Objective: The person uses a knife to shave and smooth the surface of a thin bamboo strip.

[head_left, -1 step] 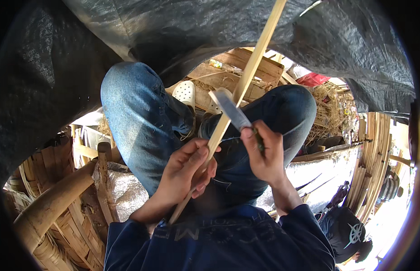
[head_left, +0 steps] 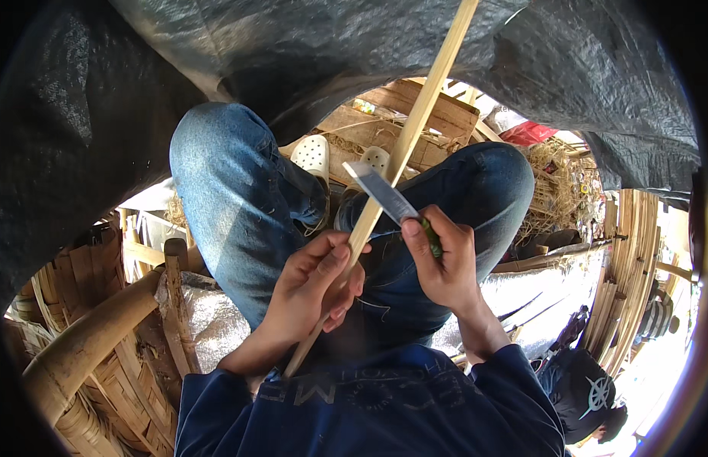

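A long pale bamboo strip (head_left: 420,114) slants from my lap up to the far right, past the top of the view. My left hand (head_left: 317,283) is closed round its lower part, thumb on top. In my right hand (head_left: 445,263) is a knife (head_left: 381,186) with a broad grey blade and a green handle, mostly covered by my fingers. The blade crosses over the strip just beyond my left hand, its tip pointing up and left. Whether the edge bites into the wood I cannot tell.
Black plastic sheeting (head_left: 308,46) hangs across the far side. A thick bamboo pole (head_left: 87,346) and woven bamboo lie at left. Split bamboo strips (head_left: 632,266) stand at right, and a person in a dark cap (head_left: 578,392) is at lower right. Wooden boards (head_left: 438,114) lie beyond my feet.
The knife has moved slightly toward me and to the left along the strip, and its blade is less blurred. My left hand has hardly moved.
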Available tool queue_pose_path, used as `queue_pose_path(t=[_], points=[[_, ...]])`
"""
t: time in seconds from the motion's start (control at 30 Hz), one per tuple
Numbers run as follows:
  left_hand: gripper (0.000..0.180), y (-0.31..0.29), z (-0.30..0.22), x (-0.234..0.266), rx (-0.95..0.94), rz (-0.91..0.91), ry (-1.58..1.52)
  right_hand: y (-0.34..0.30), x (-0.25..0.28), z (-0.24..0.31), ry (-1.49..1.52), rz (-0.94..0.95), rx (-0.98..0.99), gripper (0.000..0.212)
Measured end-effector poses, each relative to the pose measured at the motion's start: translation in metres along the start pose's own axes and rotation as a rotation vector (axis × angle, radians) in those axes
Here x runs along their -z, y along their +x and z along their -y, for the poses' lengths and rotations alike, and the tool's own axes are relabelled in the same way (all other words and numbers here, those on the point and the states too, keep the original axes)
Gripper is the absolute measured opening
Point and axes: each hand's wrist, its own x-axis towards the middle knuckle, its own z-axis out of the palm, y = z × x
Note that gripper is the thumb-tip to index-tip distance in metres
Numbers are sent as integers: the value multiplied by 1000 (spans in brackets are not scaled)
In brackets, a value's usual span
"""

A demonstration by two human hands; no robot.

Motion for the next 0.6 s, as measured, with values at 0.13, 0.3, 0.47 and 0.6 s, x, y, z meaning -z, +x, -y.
queue_pose_path(t=[0.13,0.3,0.47,0.6], points=[[28,-1,3,-1,3,-43,91,5,5,-6,-97,-95,-38,23],[30,2,11,3,6,21,220,13,6,-16,286,-128,-272,25],[33,7,10,-8,41,67,314,21,2,-1,626,-39,-356,21],[33,-1,1,-2,167,67,530,28,17,-3,840,-311,-398,16]])
